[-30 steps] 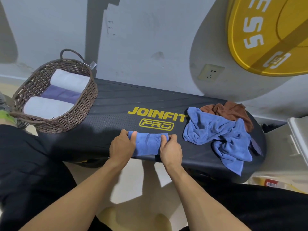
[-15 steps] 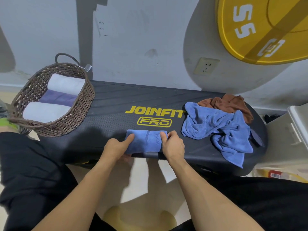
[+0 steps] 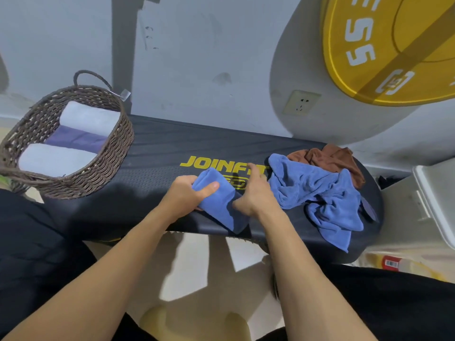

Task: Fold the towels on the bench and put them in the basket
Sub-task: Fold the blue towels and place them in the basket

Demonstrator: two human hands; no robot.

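A folded blue towel (image 3: 219, 203) is lifted at its far end off the black bench (image 3: 157, 173). My left hand (image 3: 189, 195) grips it, thumb across the top. Close on its right is my right hand (image 3: 253, 193), fingers loose and stretched forward; whether it touches the towel I cannot tell. A crumpled blue towel (image 3: 317, 193) lies on the bench's right end, with a brown towel (image 3: 332, 158) behind it. The wicker basket (image 3: 98, 173) stands on the bench's left end, holding two white rolls and a purple towel.
The bench stands against a grey wall with a socket (image 3: 301, 103). A yellow weight plate (image 3: 394, 45) leans at the upper right. A white bin (image 3: 438, 200) stands to the right of the bench. My dark-clothed legs flank the pale floor below.
The folded blue towel lay flat across the bench edge between both hands. Now my left hand has taken it up and turned it lengthwise, and my right hand has let go.
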